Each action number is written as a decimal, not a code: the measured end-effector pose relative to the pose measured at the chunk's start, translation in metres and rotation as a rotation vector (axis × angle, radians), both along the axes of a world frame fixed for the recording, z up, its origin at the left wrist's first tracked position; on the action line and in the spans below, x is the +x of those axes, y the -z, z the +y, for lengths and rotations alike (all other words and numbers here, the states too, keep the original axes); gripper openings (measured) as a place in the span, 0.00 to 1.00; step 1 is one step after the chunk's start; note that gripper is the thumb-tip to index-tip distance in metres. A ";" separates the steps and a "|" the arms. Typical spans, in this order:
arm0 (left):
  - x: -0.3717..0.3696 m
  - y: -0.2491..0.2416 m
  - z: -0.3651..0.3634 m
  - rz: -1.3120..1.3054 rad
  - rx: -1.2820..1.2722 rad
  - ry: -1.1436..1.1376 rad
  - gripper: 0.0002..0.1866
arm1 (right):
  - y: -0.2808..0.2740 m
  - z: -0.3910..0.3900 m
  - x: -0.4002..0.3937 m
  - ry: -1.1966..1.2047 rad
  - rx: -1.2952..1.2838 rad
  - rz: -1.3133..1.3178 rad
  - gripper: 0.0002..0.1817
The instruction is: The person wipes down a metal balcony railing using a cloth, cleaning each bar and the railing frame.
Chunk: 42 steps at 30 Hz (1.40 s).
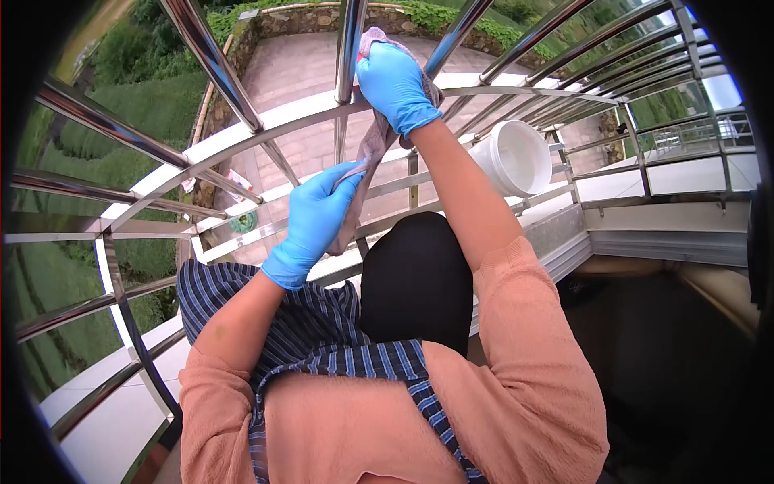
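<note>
So the cloth (372, 153) is up at the railing, stretched between both gloves, with its top bunched by the metal bars and a loose end dangling below. Looks to me like the wiping part: one end worked against the metal while the other gets pulled snug. If the wipe carries on, I'd say it calls for firm pressure up top and enough tension below that the tail doesn't flap or snag.

The right hand (395, 87) is the high one, arm reaching well forward, fingers curled over the bunched cloth right next to an upright bar (351, 52). Can't tell if they wrap all the way round anything, since the far side is hidden. The left hand (310, 219) sits lower and nearer the body, elbow bent, mostly closed, with the cloth nipped between thumb and fingers.

Around that, the curved white rail (300, 115) runs just behind the hands, and a white bucket (488, 164) is off to the right, beyond the right forearm. Closer in there's a striped apron (234, 300) and a dark-clothed knee (417, 282). Through the bars, paving (294, 68) lies well below, with greenery (153, 109) past it.
</note>
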<state>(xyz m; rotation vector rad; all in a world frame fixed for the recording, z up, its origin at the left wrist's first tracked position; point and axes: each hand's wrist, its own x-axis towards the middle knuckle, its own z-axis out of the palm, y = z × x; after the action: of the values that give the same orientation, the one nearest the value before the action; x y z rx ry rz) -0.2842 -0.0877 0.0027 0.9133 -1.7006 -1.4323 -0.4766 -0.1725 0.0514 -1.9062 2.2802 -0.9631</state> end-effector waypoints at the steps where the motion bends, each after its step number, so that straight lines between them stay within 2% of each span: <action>1: -0.001 0.001 0.001 0.017 0.023 0.007 0.13 | 0.008 -0.016 -0.007 0.003 0.054 0.042 0.17; 5: -0.003 0.000 0.003 0.054 0.047 0.000 0.13 | 0.006 -0.059 -0.033 -0.125 0.410 0.265 0.19; 8: 0.002 -0.001 0.002 0.010 0.069 0.003 0.13 | 0.013 -0.045 -0.022 -0.171 0.363 0.290 0.18; 9: 0.002 0.001 0.001 0.009 0.058 -0.002 0.13 | 0.016 -0.032 -0.015 -0.121 0.225 0.256 0.16; 10: 0.002 0.001 0.000 0.011 0.045 -0.010 0.13 | 0.000 -0.003 0.000 -0.065 0.136 0.372 0.14; 12: 0.002 -0.007 0.001 0.005 0.019 -0.019 0.13 | 0.016 0.003 0.001 0.008 -0.133 0.515 0.10; 15: 0.006 0.000 0.003 -0.019 -0.026 -0.024 0.13 | 0.008 0.030 0.002 -0.159 -0.397 0.448 0.07; 18: 0.007 0.001 0.005 -0.020 -0.039 -0.028 0.13 | 0.011 0.042 -0.002 -0.003 -0.293 0.687 0.06; 19: 0.007 0.000 0.005 -0.015 -0.035 -0.029 0.13 | 0.023 0.045 -0.012 0.076 -0.404 0.676 0.06; 22: 0.008 -0.012 0.007 -0.091 -0.043 -0.013 0.13 | 0.040 0.071 -0.032 0.175 -0.460 0.726 0.07; 25: 0.006 -0.012 0.009 0.011 -0.022 0.002 0.13 | 0.038 0.084 -0.041 0.179 -0.368 0.669 0.17; 28: 0.006 -0.019 0.011 0.039 -0.034 0.007 0.12 | 0.039 0.097 -0.050 0.208 -0.394 0.653 0.17; 29: 0.008 -0.020 0.011 0.011 -0.039 0.021 0.12 | 0.031 0.109 -0.044 0.311 -0.225 0.584 0.15; 32: 0.010 -0.023 0.011 -0.039 -0.047 0.048 0.11 | 0.055 0.131 -0.064 0.504 -0.082 0.055 0.13; 35: 0.009 -0.020 0.011 -0.007 -0.086 0.033 0.12 | 0.064 0.136 -0.073 0.451 -0.322 -0.640 0.15; 39: 0.010 -0.025 -0.005 0.046 0.177 -0.005 0.14 | 0.031 0.115 -0.077 0.303 -0.616 -1.375 0.20; 41: 0.001 -0.018 -0.013 0.057 0.264 -0.038 0.15 | 0.003 0.092 -0.065 0.243 -0.746 -1.259 0.17; 42: -0.005 -0.014 -0.016 0.066 0.310 -0.058 0.15 | 0.000 0.077 -0.071 0.292 -0.672 -0.996 0.17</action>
<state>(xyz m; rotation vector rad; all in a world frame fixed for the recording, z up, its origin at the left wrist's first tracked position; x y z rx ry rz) -0.2890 -0.1037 0.0162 1.0580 -1.4152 -1.6975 -0.5474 -0.0952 0.0515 -0.7511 1.6924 -2.2500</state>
